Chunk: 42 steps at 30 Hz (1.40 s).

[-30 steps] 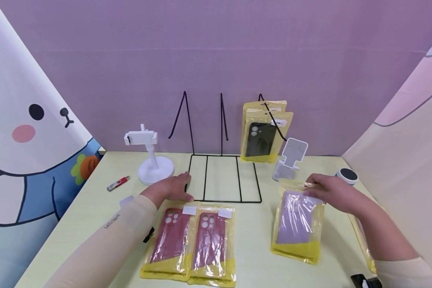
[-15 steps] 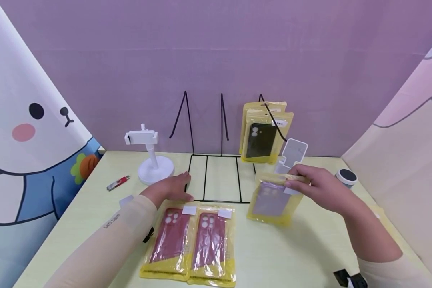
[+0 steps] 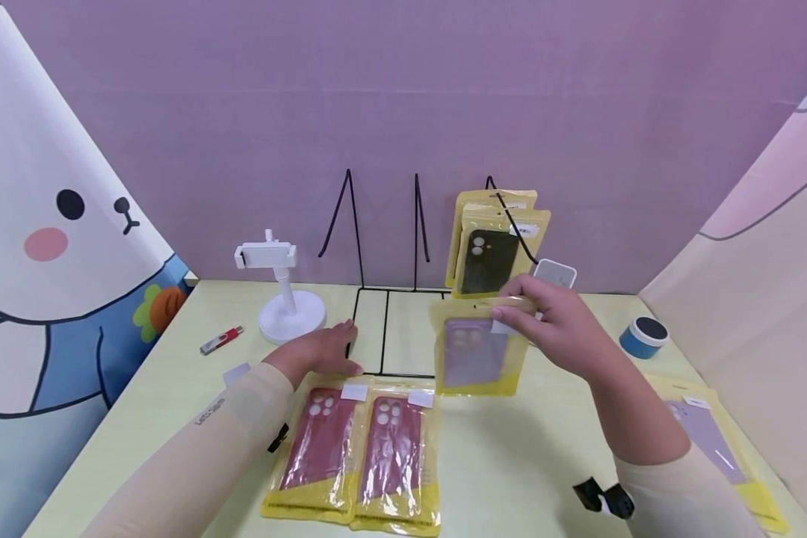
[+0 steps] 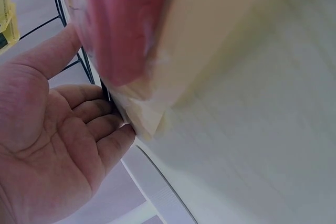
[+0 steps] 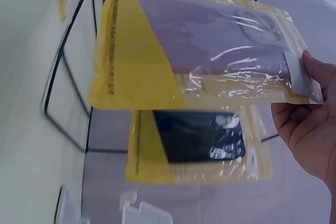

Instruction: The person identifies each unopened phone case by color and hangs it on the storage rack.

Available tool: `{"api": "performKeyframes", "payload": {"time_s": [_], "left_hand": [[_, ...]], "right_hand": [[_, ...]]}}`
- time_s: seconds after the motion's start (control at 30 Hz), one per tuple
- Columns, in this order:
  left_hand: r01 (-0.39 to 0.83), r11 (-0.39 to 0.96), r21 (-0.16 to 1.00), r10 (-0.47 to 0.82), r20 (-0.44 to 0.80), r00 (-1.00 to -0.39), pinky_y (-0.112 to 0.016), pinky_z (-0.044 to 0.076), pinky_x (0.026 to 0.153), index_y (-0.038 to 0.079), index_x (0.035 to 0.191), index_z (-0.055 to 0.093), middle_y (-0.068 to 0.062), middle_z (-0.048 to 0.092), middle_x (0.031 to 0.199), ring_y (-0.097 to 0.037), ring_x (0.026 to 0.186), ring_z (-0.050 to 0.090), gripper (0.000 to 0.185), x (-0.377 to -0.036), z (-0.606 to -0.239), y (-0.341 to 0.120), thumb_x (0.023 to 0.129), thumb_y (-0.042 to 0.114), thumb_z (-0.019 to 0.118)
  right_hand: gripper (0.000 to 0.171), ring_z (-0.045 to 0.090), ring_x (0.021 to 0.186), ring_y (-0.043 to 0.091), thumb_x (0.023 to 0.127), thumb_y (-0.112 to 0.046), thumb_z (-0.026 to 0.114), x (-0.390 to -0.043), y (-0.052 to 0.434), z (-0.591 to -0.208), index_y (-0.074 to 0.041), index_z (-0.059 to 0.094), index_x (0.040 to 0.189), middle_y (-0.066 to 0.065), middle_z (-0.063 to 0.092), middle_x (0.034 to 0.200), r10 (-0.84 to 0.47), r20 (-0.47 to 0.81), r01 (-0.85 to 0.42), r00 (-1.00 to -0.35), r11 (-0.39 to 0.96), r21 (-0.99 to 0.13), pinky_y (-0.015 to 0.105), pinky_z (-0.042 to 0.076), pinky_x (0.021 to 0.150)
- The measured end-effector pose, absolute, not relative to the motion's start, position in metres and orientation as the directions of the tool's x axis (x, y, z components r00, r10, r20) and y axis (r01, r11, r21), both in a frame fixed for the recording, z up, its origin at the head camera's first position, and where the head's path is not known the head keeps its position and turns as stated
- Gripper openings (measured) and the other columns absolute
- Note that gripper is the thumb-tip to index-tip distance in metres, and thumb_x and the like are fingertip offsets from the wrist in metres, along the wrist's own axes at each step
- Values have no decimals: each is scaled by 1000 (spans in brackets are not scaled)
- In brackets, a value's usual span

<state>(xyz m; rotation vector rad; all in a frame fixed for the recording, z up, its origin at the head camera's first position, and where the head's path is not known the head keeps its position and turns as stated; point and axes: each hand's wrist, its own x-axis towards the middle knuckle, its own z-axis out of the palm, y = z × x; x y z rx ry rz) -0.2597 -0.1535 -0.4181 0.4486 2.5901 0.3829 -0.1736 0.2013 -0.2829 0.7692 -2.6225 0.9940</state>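
My right hand (image 3: 554, 321) pinches the top edge of a yellow-edged clear pouch with a purple phone case (image 3: 474, 351) inside, held upright above the table. In the right wrist view the pouch (image 5: 210, 51) spans across, with thumb and fingers at its sealed end. My left hand (image 3: 319, 351) rests at the left front of the black wire rack (image 3: 383, 329), fingers relaxed against its edge. Two pouches with dark red phone cases (image 3: 319, 441) lie just in front of it. Pouches with a black phone case (image 3: 489, 261) in front hang on the rack's right hook.
Left of the rack stand a white phone holder (image 3: 289, 314) and a red USB stick (image 3: 222, 341). A small stand (image 3: 554, 273) is partly behind my right hand. To the right are a blue jar (image 3: 643, 338) and another purple-case pouch (image 3: 713, 441).
My right hand has lifted the purple-case pouch and carried it left and away from me, toward the rack. Another purple-case pouch at the right is now uncovered. My left hand has not moved.
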Motion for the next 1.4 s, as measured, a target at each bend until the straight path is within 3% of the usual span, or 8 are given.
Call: {"api": "performKeyframes", "payload": {"time_s": [0.37, 0.67, 0.97, 1.1, 1.3, 1.4], "left_hand": [[267, 899, 347, 399, -397, -827, -49, 19, 122, 3, 156, 20, -15, 7, 165, -35, 151, 13, 90, -260, -418, -154, 91, 43, 67], [260, 902, 346, 391, -394, -832, -49, 19, 122, 3, 156, 20, -17, 10, 165, -35, 151, 14, 90, -260, -417, -154, 91, 44, 67], [268, 904, 334, 393, -400, -828, -49, 19, 122, 2, 156, 20, -17, 9, 164, -35, 151, 13, 91, -262, -416, -154, 90, 45, 67], [268, 904, 332, 394, -408, -824, -49, 18, 122, 3, 156, 19, -17, 9, 165, -34, 151, 13, 92, -262, -415, -153, 90, 45, 67], [262, 906, 333, 390, -417, -821, -49, 18, 122, 3, 156, 19, -16, 8, 165, -34, 151, 12, 92, -262, -416, -154, 91, 46, 67], [261, 905, 335, 391, -416, -821, -49, 18, 122, 3, 156, 19, -16, 7, 165, -34, 151, 12, 92, -262, -417, -154, 91, 46, 67]], "right_hand": [[10, 59, 88, 17, 99, -26, 60, -181, 168, -269, -16, 61, 101, 0, 67, 94, -397, 433, -587, -810, 570, -575, 38, 52, 73], [16, 45, 62, 19, 99, -32, 59, -196, 150, -257, -17, 61, 101, 0, 57, 76, -402, 435, -592, -806, 541, -596, 33, 43, 58], [25, 42, 60, 22, 98, -44, 57, -211, 140, -258, -20, 61, 103, 4, 52, 72, -387, 357, -525, -850, 576, -627, 36, 43, 58], [28, 43, 59, 21, 98, -48, 55, -215, 138, -257, -22, 60, 105, 1, 56, 76, -362, 338, -494, -869, 669, -554, 36, 43, 59], [26, 54, 71, 18, 97, -45, 57, -218, 130, -245, -20, 63, 98, -5, 64, 91, -353, 340, -460, -872, 828, -321, 35, 46, 64], [25, 55, 72, 19, 96, -42, 61, -221, 127, -238, -17, 65, 95, -3, 65, 89, -344, 324, -435, -881, 859, -271, 35, 45, 63]]}}
